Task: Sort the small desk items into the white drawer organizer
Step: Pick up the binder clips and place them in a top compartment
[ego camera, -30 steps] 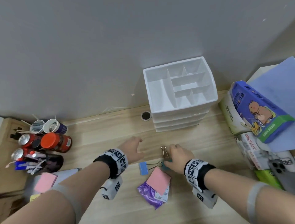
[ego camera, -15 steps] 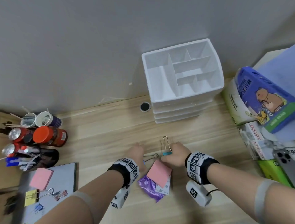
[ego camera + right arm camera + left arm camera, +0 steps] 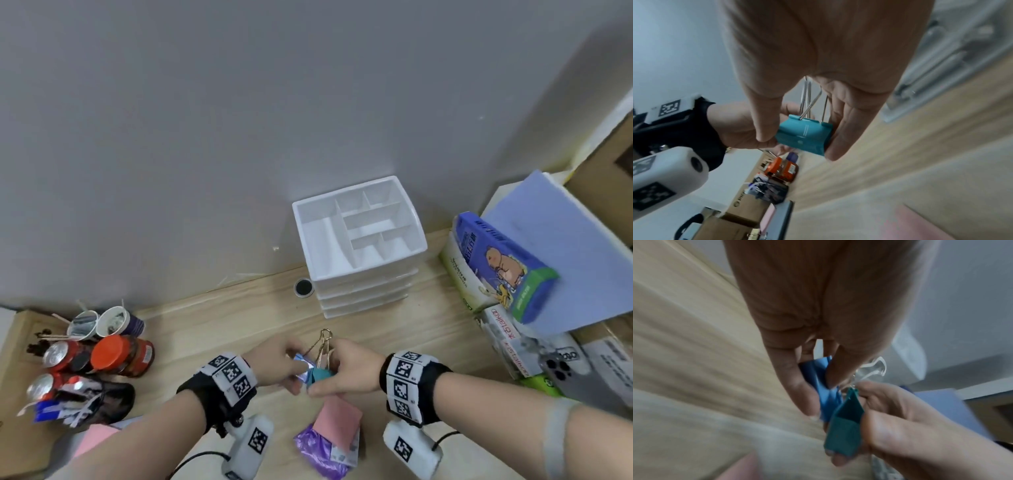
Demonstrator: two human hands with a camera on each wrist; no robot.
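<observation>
My two hands meet above the wooden desk, in front of the white drawer organizer point(image 3: 359, 240), whose divided top tray holds nothing. My right hand point(image 3: 337, 371) pinches a teal binder clip point(image 3: 320, 374) point(image 3: 804, 134) point(image 3: 844, 430) between thumb and fingers, its wire handles pointing toward the organizer. My left hand point(image 3: 284, 363) point(image 3: 813, 386) pinches a blue binder clip point(image 3: 822, 386) point(image 3: 303, 359) right beside the teal one; the two clips touch. A pink sticky-note pad point(image 3: 337, 423) lies on a purple packet point(image 3: 318, 452) below my hands.
Cans, a red-lidded jar point(image 3: 120, 354) and paper cups point(image 3: 99, 323) crowd the desk's left edge. Boxes and packets point(image 3: 503, 270) with a phone point(image 3: 561, 373) are stacked on the right. A round cable hole point(image 3: 303, 287) sits left of the organizer.
Both hands have picked the clips up off the desk and brought them together. The left hand moved right to take the blue clip; the head view tilted up.
</observation>
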